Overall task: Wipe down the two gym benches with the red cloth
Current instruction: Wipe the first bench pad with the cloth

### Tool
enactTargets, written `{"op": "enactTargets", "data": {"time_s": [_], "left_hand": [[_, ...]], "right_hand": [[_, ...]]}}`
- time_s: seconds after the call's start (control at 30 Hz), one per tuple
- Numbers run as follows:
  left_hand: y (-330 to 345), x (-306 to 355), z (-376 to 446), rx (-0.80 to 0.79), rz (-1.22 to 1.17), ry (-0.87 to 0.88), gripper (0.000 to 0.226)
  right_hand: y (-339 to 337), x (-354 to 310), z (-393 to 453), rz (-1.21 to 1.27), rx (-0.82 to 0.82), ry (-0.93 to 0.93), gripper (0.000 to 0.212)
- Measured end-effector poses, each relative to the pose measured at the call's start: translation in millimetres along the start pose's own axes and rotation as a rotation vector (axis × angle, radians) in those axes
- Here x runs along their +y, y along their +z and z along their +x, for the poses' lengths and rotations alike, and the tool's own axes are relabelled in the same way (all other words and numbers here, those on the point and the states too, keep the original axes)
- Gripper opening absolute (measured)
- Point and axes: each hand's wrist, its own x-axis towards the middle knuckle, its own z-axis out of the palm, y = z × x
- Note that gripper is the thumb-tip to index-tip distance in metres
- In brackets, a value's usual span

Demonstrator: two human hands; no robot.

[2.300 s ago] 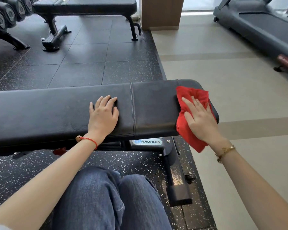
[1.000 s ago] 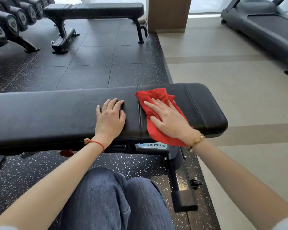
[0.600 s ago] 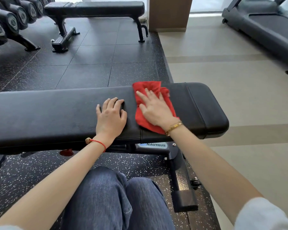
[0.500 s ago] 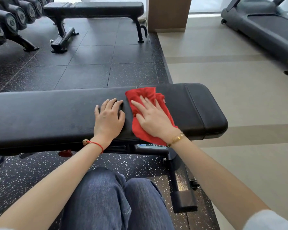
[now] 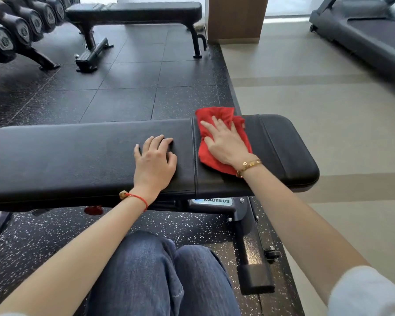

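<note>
Under right hand [image 5: 226, 143]: red cloth [image 5: 217, 156], pressed flat-fingered on near bench [image 5: 78, 153]; left hand [image 5: 154, 161] bracing, relaxed. Overlap strokes, steady pressure.

Near bench [image 5: 78, 156] across the middle, 9 to 3 o'clock. Left hand [image 5: 154, 163] flat on its pad, right hand [image 5: 226, 142] pressing red cloth [image 5: 217, 115] just beside. Second bench [image 5: 135, 10] at 11 o'clock, dumbbell rack [image 5: 16, 30] at 10, treadmill [image 5: 363, 26] at 2.
</note>
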Motion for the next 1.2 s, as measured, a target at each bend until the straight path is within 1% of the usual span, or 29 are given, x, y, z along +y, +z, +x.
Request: {"op": "enactTargets", "data": {"time_s": [0.1, 0.17, 0.23, 0.33, 0.4, 0.43, 0.53, 0.63, 0.7, 0.77, 0.87, 1.0, 1.1, 1.2], "left_hand": [[-1, -1, -1, 0.01, -0.012, 0.004, 0.039], [-1, -3, -1, 0.009, -0.011, 0.008, 0.04], [0, -3, -2, 0.0, -0.01, 0.005, 0.04], [-1, 1, -2, -0.019, 0.005, -0.001, 0.041], [-2, 2, -1, -0.023, 0.014, -0.005, 0.04], [-2, 2, -1, -0.02, 0.012, -0.006, 0.04], [-2, 3, 0, -0.005, 0.013, -0.007, 0.039], [-4, 1, 1, 0.008, 0.002, -0.009, 0.038], [-3, 0, 1, 0.017, -0.004, -0.001, 0.038], [-3, -2, 0, 0.023, -0.012, 0.006, 0.037], [-3, -3, -1, 0.017, -0.016, 0.016, 0.037], [-3, -3, -1, 0.007, -0.008, 0.018, 0.038], [-5, -3, -1, 0.003, -0.017, 0.015, 0.037], [-7, -3, -1, -0.001, -0.019, 0.016, 0.038]], "right_hand": [[1, 4, -35, 0.013, 0.027, -0.14, 0.052], [-3, 24, -57, 0.01, 0.061, -0.169, 0.052], [-12, 52, -61, -0.001, 0.07, -0.111, 0.051], [-25, 82, -36, -0.01, 0.054, 0.103, 0.052], [-27, 79, -12, -0.017, 0.04, 0.201, 0.053], [-24, 72, -2, -0.026, 0.035, 0.205, 0.053], [-13, 35, 13, -0.011, 0.003, 0.093, 0.053], [-2, 7, -6, 0.009, -0.008, -0.051, 0.052], [0, 7, -32, 0.007, 0.03, -0.11, 0.052], [-2, 23, -56, -0.02, 0.089, -0.118, 0.051], [-13, 63, -69, -0.034, 0.126, 0.004, 0.051], [-35, 105, -37, 0.007, 0.043, 0.204, 0.052], [-41, 111, -17, 0.016, 0.017, 0.254, 0.053], [-39, 109, -33, 0.022, 0.042, 0.254, 0.053]]}}
